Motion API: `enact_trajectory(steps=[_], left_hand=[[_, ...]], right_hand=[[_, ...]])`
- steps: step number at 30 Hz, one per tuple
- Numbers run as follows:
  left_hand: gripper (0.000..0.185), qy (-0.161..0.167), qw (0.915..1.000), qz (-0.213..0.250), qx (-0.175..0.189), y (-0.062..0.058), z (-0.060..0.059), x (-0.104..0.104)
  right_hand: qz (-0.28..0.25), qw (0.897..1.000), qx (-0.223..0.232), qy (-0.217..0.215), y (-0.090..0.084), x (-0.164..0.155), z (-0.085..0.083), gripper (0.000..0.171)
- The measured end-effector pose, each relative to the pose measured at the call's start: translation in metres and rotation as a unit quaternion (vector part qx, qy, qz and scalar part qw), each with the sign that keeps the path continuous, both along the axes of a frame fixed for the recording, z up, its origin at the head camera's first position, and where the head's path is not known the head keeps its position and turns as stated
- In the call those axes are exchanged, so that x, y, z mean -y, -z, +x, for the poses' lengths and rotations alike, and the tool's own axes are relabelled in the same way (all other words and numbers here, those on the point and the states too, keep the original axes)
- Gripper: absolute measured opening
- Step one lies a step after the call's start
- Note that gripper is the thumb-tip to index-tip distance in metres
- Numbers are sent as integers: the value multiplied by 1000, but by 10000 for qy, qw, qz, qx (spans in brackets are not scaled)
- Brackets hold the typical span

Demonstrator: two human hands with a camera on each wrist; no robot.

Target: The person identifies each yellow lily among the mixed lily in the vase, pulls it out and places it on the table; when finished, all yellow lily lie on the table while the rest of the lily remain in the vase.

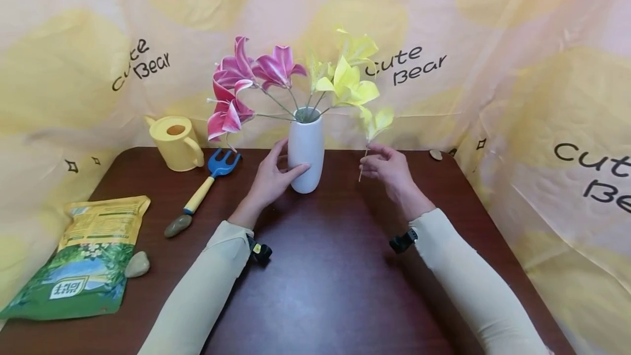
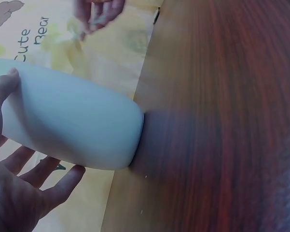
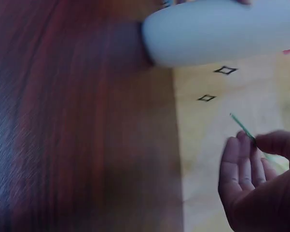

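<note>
L hand (image 1: 270, 178) curves wide round the white vase (image 1: 307, 152), upright on the brown table (image 1: 315, 289) w/ pink blooms (image 1: 278, 69) & yellow blooms (image 1: 347, 85) in it. R hand (image 1: 390, 173), fingers nearly closed, pinches a single yellow flower (image 1: 380, 120) by its stem, R of the vase.

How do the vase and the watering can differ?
The vase is white; the watering can is yellow. The vase is tall and slim, while the watering can is squatter with a side handle. The left hand holds the vase; no hand touches the watering can. Both stand on the brown table.
</note>
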State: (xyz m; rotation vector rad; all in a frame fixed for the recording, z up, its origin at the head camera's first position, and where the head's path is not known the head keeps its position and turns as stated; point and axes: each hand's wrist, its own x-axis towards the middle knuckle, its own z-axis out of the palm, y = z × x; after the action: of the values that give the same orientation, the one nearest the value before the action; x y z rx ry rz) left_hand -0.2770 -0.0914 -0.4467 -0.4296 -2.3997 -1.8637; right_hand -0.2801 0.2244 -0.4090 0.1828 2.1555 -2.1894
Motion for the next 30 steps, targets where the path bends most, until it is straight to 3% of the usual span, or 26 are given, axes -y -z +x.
enact_trajectory(steps=[4,9,17,30], left_hand=[[85,-1,10000,38,-6,-1,-2,1],[85,3,10000,30,18,0,-1,1],[85,23,10000,49,31,-1,0,0],[86,11,9999,75,84,-1,2,-1]], right_hand=[[680,9952,366,-594,13,-2,-7,54],[884,9889,824,-859,31,-2,-13,54],[954,9863,1060,-832,45,-2,-15,50],[1506,9802,1018,-784,45,4,-11,45]])
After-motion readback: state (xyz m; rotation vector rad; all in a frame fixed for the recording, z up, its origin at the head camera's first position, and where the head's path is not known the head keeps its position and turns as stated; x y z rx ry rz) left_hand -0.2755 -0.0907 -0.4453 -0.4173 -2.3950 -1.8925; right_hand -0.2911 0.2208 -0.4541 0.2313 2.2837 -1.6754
